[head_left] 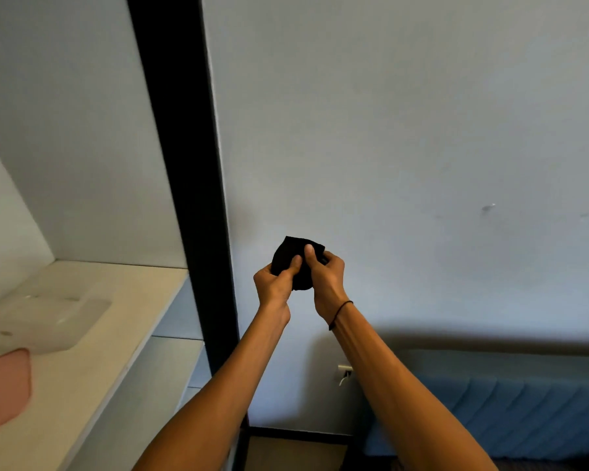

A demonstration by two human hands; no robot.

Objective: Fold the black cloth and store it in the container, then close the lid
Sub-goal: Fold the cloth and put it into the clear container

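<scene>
The black cloth [288, 258] is bunched into a small bundle in mid-air in front of the wall, at the middle of the head view. My left hand [274, 283] grips its lower left side with the thumb pressed on the fabric. My right hand [325, 278] holds its right side, thumb on top. A clear plastic lid [48, 321] lies flat on the white shelf at the left. The corner of a pink container [4, 385] shows at the left edge, just in front of that lid.
The white shelf [123, 300] runs along the left, with a black vertical post [191, 198] at its right end. A blue padded piece of furniture [507, 402] stands low on the right. A wall socket [344, 372] sits near the floor.
</scene>
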